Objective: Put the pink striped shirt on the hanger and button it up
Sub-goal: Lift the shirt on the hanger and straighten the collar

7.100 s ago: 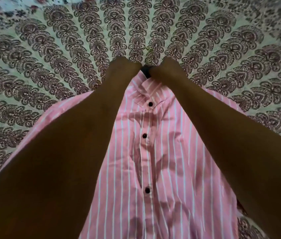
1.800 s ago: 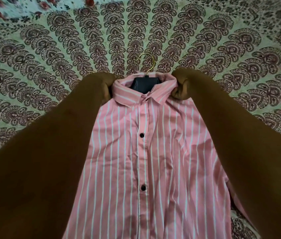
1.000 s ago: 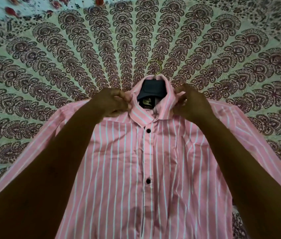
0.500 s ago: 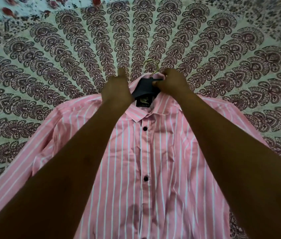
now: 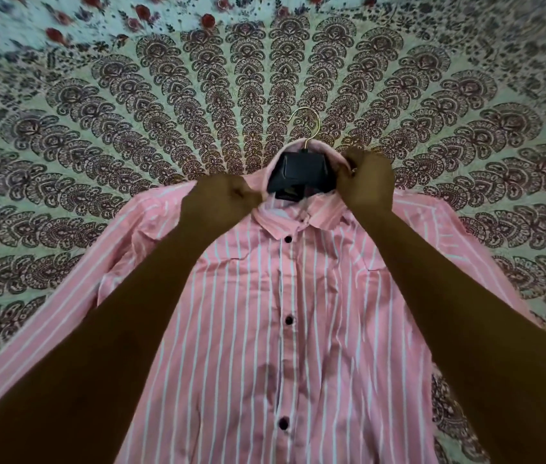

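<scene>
The pink striped shirt (image 5: 318,329) lies face up on the patterned bedspread, its front closed with three dark buttons showing down the placket. A black hanger (image 5: 300,177) sits inside the collar, and its gold hook (image 5: 308,125) pokes out above. My left hand (image 5: 219,200) grips the collar's left side with closed fingers. My right hand (image 5: 367,180) pinches the collar's right side beside the hanger's neck. Both sleeves spread outward; my forearms cover much of the shirt's shoulders.
The bedspread (image 5: 131,122) with a dark paisley fan print covers the whole surface around the shirt. A floral-printed cloth (image 5: 97,18) lies along the far edge.
Both hands have shifted a little outward along the collar, baring more of the black hanger. The view has drawn back slightly.
</scene>
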{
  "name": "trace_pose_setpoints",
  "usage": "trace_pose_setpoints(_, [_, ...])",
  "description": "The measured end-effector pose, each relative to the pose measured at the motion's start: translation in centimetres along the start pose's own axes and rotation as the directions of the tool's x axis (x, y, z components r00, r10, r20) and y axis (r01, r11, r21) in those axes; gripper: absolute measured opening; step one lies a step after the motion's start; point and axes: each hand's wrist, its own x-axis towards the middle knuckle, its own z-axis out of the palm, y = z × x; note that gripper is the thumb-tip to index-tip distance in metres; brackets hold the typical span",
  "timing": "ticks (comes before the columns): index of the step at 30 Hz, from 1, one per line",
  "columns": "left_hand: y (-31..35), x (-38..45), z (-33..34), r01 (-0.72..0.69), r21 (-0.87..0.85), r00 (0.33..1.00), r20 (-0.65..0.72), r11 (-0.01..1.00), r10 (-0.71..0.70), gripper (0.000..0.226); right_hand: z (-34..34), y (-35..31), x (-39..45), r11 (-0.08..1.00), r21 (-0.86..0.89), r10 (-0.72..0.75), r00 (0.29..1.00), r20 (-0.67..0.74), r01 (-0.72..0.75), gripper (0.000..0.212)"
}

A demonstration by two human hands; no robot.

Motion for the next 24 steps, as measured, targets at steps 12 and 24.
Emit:
trace_pose_setpoints(12, [3.9,3.7,0.8,-0.146,0.163,0.989,0.043,0.976,0.140,0.046,-3.0,-1.4,-3.7,0.958,-0.284,-0.058,0.998,-0.028,0.048,0.021])
trace_pose_setpoints(24, [3.0,1.9,0.0,-0.169,0.272,0.981,-0.049,0.948,0.189,0.049,-4.9,0.0,-3.5,0.997,-0.068,-0.026,0.996,0.090,0.032,0.026])
